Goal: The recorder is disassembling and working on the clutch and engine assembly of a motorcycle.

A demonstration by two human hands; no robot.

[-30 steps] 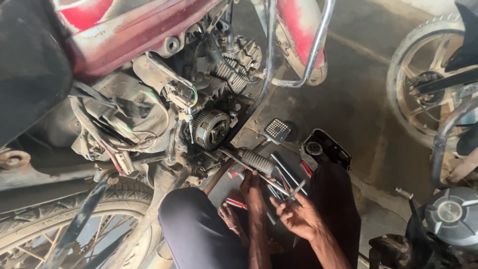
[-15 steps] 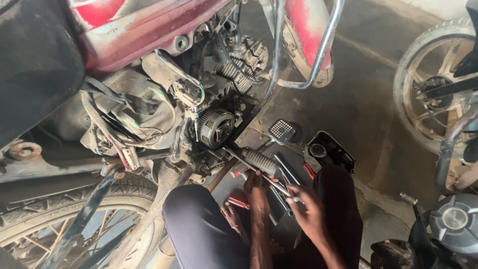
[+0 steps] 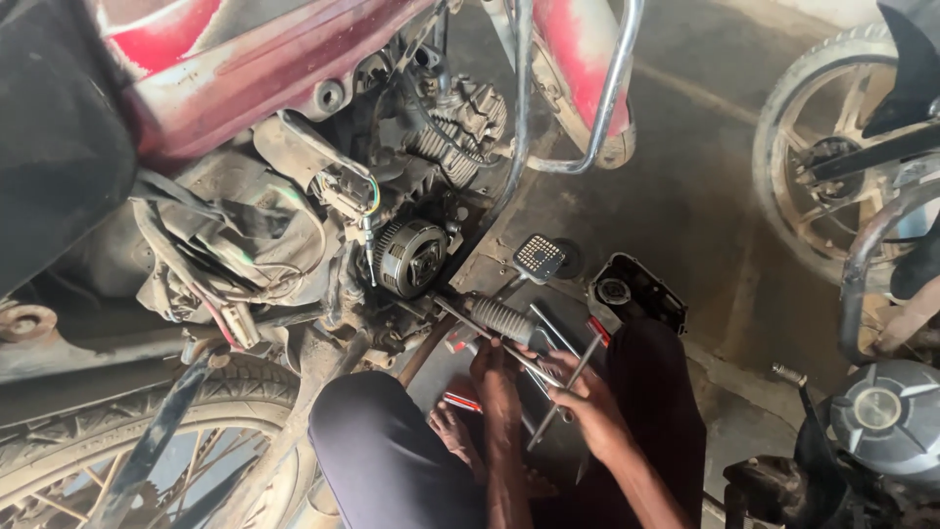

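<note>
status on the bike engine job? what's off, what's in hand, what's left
Off: the engine side cover lies on the floor, and the round rotor is bare. In hand: right hand grips a long metal T-handle tool; left hand is by the footpeg. Left: cover not refitted, loose wiring connector hanging.

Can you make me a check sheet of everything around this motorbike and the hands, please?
Surface: dusty concrete floor, stained.
Job's things: thin metal rods in the right hand; the ribbed footrest sits just above the hands.
Clutter: red-handled tools and a black cover on the floor.
Hands: the right hand grips the rods; the left hand is at the rods near the footrest, grip unclear.
Cables: loose wires and a plug hang beside the engine.
Surroundings: red motorbike overhead, another bike's wheel to the right.
</note>
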